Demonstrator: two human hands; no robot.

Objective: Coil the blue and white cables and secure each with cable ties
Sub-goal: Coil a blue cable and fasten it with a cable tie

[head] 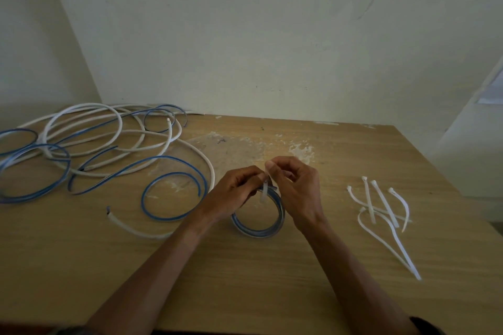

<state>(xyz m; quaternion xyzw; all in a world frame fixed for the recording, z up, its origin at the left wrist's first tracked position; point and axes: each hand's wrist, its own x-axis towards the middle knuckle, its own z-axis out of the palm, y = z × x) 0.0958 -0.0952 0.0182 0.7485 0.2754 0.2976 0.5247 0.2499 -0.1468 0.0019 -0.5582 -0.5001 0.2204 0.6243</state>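
A small coil of blue cable (260, 230) stands between my hands at the table's middle. My left hand (234, 193) grips the coil's top. A white cable tie (264, 192) is wrapped over the coil there, and my right hand (294, 187) pinches its end with thumb and forefinger. Loose blue cable (163, 193) curls to the left of my left wrist. A tangle of white cable (114, 133) and more blue cable lies at the far left.
Several spare white cable ties (381, 209) lie on the wooden table (272, 280) to the right of my right hand. A white cable end (130, 226) lies left of my left forearm. Walls close in behind and at the left.
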